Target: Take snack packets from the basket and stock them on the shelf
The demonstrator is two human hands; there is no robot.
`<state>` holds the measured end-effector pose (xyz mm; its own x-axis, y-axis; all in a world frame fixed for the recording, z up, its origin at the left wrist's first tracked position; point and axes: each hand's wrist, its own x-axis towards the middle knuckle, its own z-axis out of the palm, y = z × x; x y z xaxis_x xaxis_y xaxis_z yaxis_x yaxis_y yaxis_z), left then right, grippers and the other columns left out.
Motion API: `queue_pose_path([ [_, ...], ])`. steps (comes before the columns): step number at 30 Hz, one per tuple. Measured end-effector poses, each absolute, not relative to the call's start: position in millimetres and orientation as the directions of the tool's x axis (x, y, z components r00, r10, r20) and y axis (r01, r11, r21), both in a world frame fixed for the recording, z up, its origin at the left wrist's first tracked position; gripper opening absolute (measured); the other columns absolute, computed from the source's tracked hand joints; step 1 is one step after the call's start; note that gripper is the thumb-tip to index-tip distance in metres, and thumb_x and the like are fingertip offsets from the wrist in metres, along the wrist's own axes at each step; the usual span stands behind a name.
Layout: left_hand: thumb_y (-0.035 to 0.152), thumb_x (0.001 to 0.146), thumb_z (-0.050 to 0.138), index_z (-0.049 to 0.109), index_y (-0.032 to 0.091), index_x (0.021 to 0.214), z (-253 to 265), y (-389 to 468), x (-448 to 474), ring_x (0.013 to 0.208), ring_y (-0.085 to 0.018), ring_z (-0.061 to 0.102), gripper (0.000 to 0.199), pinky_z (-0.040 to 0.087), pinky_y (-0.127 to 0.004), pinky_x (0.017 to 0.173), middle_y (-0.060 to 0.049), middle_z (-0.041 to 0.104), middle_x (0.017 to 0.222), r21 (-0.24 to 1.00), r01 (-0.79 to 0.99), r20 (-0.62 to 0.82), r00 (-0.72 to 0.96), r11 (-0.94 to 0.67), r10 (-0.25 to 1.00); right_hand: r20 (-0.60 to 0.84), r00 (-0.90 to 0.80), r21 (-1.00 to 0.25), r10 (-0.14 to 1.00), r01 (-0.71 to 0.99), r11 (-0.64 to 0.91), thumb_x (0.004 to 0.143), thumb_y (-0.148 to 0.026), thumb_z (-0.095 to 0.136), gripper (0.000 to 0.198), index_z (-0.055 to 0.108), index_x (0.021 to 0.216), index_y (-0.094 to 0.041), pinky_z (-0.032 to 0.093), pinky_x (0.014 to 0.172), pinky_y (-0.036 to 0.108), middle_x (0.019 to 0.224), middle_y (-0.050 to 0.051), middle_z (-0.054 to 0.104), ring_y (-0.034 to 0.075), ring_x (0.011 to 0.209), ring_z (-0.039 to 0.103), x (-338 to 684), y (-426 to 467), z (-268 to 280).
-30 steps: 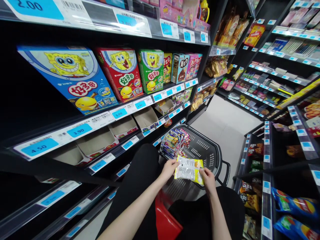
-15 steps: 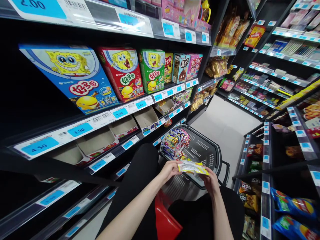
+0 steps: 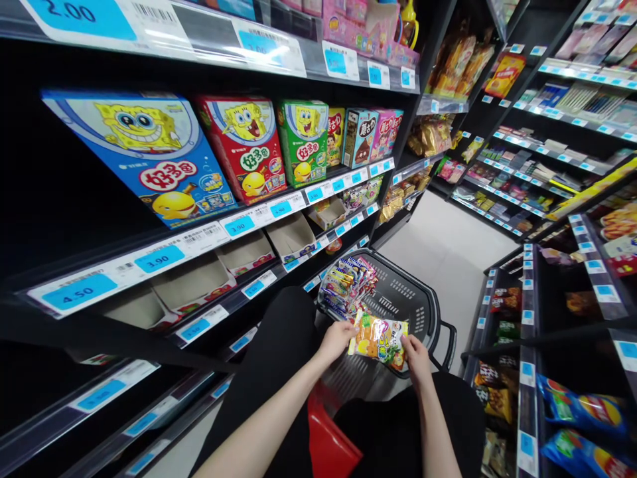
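Note:
Between my two hands is a yellow snack packet (image 3: pixel 381 338), its printed front turned up, with orange biscuit shapes and lettering on it. My left hand (image 3: pixel 340 340) pinches its left end. My right hand (image 3: pixel 416 358) pinches the right end. Directly beneath and beyond the packet stands a dark grey shopping basket (image 3: pixel 432 299) with slotted walls and a handle. Several colourful snack packets (image 3: pixel 346 285) lie heaped on the basket's left side, apart from the one I hold.
To the left, a shelf holds a blue box (image 3: pixel 144 159), a red box (image 3: pixel 243 149) and a green box (image 3: pixel 303 143). Open cardboard trays (image 3: pixel 291 237) sit one level lower. Blue chip bags (image 3: pixel 582 405) fill shelving at right. Pale floor (image 3: pixel 448 226) runs beyond the basket.
The packet has been tilted, so its printed front now shows where a pale, narrow side showed before. Both hands keep their hold and have shifted only slightly.

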<state>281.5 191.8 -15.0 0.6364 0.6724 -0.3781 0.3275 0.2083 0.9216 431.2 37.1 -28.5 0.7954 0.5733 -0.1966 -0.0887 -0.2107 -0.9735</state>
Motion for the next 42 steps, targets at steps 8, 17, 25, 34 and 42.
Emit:
queue_pose_path([
  [8,0.036,0.058,0.063,0.045,0.016,0.060,-5.8,176.5,284.6,0.050,-0.011,0.052,0.027,0.040,-0.023,0.052,0.005,0.051,0.051,0.894,0.124,-0.402,0.646,0.431,0.649,-0.401,0.594,-0.847,0.697,-0.531,-0.034,0.053,-0.036,0.074,0.040,0.062,0.084,-0.013,0.050,0.058,0.031,0.072,0.007,0.068,0.022,0.066,0.064,414.9,43.9,-29.6],
  [17,0.036,0.053,0.070,0.064,0.009,0.069,-13.2,175.6,282.8,0.063,-0.020,0.062,0.032,0.046,-0.031,0.062,-0.004,0.064,0.058,0.821,0.014,-0.407,0.715,0.571,0.568,-0.480,0.611,-0.827,0.629,-0.554,-0.093,0.051,-0.036,0.076,0.043,0.065,0.083,-0.010,0.053,0.059,0.037,0.073,0.011,0.070,0.029,0.071,0.065,409.1,46.9,-44.5],
  [25,0.040,0.065,0.060,0.061,0.010,0.070,-21.1,180.8,286.4,0.059,-0.015,0.058,0.030,0.046,-0.027,0.059,-0.002,0.060,0.057,0.892,0.144,-0.425,0.591,0.429,0.685,-0.374,0.722,-0.916,0.582,-0.387,-0.108,0.051,-0.043,0.074,0.049,0.064,0.084,-0.008,0.050,0.058,0.033,0.072,0.009,0.069,0.024,0.065,0.064,408.0,54.9,-46.1],
  [34,0.019,0.047,0.068,0.052,0.020,0.043,-30.0,158.2,267.5,0.074,-0.029,0.060,0.017,0.041,-0.043,0.076,-0.003,0.053,0.046,0.872,0.471,-0.442,0.634,0.137,0.634,0.123,0.619,-0.744,0.776,0.575,-0.341,0.075,-0.043,0.051,0.033,0.065,0.066,-0.014,0.038,0.053,0.024,0.059,0.005,0.065,0.018,0.057,0.056,432.7,119.4,15.9],
  [42,0.024,0.053,0.065,0.061,0.021,0.051,-55.7,138.7,266.9,0.080,-0.037,0.059,0.005,0.041,-0.049,0.071,-0.015,0.064,0.064,0.754,0.576,-0.391,0.779,-0.316,0.490,-0.141,0.283,-0.099,0.949,0.950,-0.298,0.083,-0.023,0.043,0.024,0.064,0.080,-0.013,0.041,0.066,0.024,0.077,0.014,0.067,0.020,0.075,0.063,412.2,261.2,12.9],
])
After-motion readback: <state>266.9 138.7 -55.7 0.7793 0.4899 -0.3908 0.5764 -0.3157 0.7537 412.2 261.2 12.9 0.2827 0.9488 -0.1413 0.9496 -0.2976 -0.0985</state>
